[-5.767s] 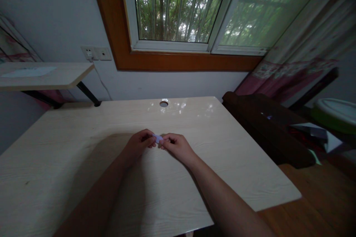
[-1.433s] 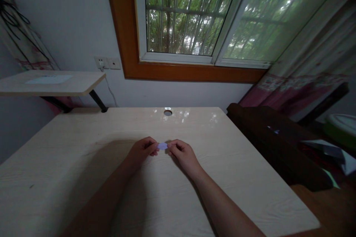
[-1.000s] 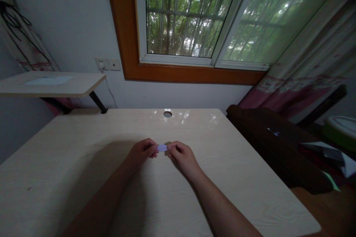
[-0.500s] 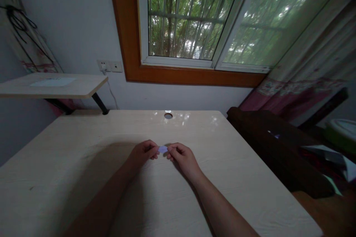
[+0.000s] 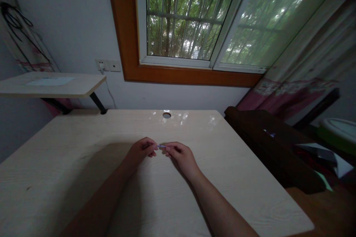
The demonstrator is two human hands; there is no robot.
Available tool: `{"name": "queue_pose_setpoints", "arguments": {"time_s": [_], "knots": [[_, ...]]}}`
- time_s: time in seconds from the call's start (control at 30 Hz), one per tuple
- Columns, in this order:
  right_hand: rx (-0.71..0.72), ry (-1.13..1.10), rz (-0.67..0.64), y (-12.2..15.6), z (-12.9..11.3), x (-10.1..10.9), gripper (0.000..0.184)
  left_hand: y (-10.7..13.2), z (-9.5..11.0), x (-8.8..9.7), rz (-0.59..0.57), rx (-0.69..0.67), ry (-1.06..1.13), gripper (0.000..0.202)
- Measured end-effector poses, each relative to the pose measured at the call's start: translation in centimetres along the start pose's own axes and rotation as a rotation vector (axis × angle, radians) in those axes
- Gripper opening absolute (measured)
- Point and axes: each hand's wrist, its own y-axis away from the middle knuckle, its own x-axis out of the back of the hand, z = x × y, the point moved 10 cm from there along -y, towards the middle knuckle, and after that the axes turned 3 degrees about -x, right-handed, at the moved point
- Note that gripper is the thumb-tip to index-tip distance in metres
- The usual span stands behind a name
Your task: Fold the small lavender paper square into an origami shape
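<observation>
Just below ctr frame, small flat lilac papery piece [image 5: 161,146] sits edge-on, long axis L–R; my L hand [image 5: 141,148] & R hand [image 5: 182,154] pinch 1 end each, equally near.

The head camera looks forward and down across the desk [image 5: 236,166] toward a window [image 5: 194,18].

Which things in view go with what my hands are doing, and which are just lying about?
In use:
Purple piece
Left hand, pinching one end
Right hand, pinching the other
Desk, beneath both

Just about:
Sheet on the shelf
Socket on the wall
Curtain at right
</observation>
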Motion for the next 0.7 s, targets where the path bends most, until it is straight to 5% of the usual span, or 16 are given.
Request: {"name": "queue_pose_setpoints", "arguments": {"time_s": [0.7], "knots": [[0.030,0.100,-0.005,0.26,0.04,-0.07,0.018,-0.26,-0.15,0.39,0.064,-0.029,0.081,0.026]]}}
